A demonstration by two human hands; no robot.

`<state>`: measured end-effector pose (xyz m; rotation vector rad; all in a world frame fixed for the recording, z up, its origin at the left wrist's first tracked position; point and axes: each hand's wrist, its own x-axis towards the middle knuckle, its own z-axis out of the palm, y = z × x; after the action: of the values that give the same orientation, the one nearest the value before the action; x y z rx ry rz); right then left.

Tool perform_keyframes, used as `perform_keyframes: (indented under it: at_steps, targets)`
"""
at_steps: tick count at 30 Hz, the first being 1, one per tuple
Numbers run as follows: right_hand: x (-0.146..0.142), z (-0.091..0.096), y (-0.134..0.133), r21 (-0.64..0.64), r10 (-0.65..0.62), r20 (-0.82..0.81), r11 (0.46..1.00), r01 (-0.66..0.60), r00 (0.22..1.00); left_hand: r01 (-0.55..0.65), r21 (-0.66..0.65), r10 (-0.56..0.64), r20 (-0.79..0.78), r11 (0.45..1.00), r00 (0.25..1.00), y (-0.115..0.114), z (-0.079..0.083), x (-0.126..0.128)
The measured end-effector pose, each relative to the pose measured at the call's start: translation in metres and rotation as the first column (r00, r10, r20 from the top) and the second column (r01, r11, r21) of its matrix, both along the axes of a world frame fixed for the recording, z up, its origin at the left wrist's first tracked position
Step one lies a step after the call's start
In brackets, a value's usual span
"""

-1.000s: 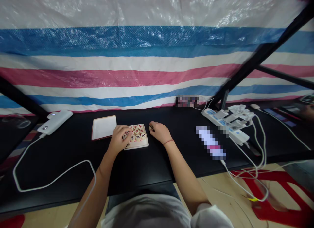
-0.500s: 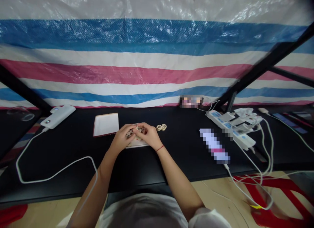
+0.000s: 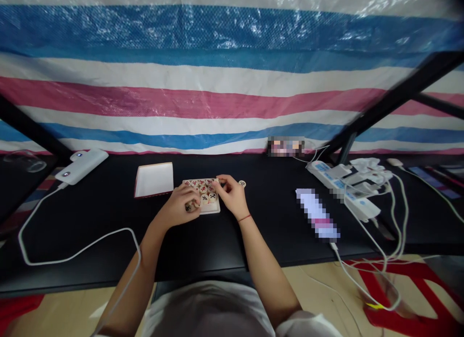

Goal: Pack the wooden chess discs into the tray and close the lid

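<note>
A small pale wooden box (image 3: 213, 209) sits on the black table (image 3: 217, 240) and holds several round wooden chess pieces (image 3: 207, 191) marked in red and black. My left hand (image 3: 181, 206) rests curled on the box's left side, fingertips on the pieces there. My right hand (image 3: 230, 194) is at the box's right edge, fingers pinched near the top right corner; what they hold is hidden. One loose piece (image 3: 242, 183) lies on the table just right of my right hand.
The box's white lid (image 3: 154, 179) lies to the left. A white power bank (image 3: 85, 165) with a long cable (image 3: 72, 252) is at far left. A power strip (image 3: 342, 192) with chargers and cables is at right, and a striped tarp (image 3: 217, 85) hangs behind.
My right hand went from a loose piece on the table to the box, then to the box's right edge. Two loose pieces showed beside it half a second ago; one shows now.
</note>
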<state>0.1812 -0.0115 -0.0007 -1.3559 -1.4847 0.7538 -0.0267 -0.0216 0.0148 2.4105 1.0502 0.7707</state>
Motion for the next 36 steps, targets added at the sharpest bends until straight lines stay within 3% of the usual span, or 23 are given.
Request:
perform_keyframes:
  at_steps: [4,13,17,21,28,36]
  targets:
    - [-0.001,0.0,-0.002,0.004,0.031,0.029,0.999,-0.032,0.999,0.001,0.012,0.001,-0.109,1.0,0.994,-0.005,-0.003,-0.002]
    - [-0.006,0.007,-0.018,0.082,0.213,0.185,0.969,-0.231,0.959,-0.041,0.072,0.051,-0.138,0.997,0.989,-0.006,-0.015,-0.006]
    - [-0.011,0.005,-0.029,0.09,0.274,0.326,0.943,-0.319,0.905,-0.091,0.095,0.101,-0.106,0.991,0.989,-0.006,-0.013,-0.009]
    - [-0.019,0.002,-0.035,0.114,0.292,0.505,0.91,-0.399,0.812,-0.119,0.035,0.122,-0.117,0.992,0.986,-0.006,-0.009,-0.014]
    - [-0.023,-0.001,-0.038,0.139,0.244,0.685,0.881,-0.452,0.686,-0.102,0.01,0.102,-0.133,0.995,0.986,-0.004,-0.014,-0.015]
    - [-0.016,0.001,-0.036,0.186,0.264,0.478,0.901,-0.391,0.838,-0.081,0.009,0.082,-0.115,0.997,0.99,-0.004,-0.014,-0.016]
